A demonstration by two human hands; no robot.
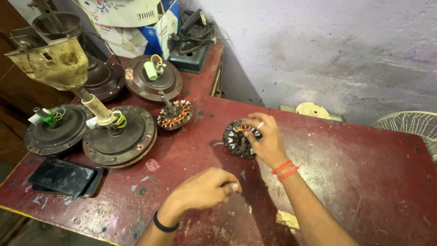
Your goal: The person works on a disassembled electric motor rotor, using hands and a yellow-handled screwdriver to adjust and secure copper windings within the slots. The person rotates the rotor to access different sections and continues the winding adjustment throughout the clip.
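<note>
Two hands mid-table: right hand (pixel 267 139) fingers grip the bare stator (pixel 240 138); left hand (pixel 207 188) fist closed, seemingly empty.

A fan repair workshop: ceiling fan motor housings (pixel 119 136) and a copper-wound stator (pixel 175 115) crowd the left end of a scarred red workbench (pixel 364 182) against a stained plaster wall (pixel 327 50).
</note>
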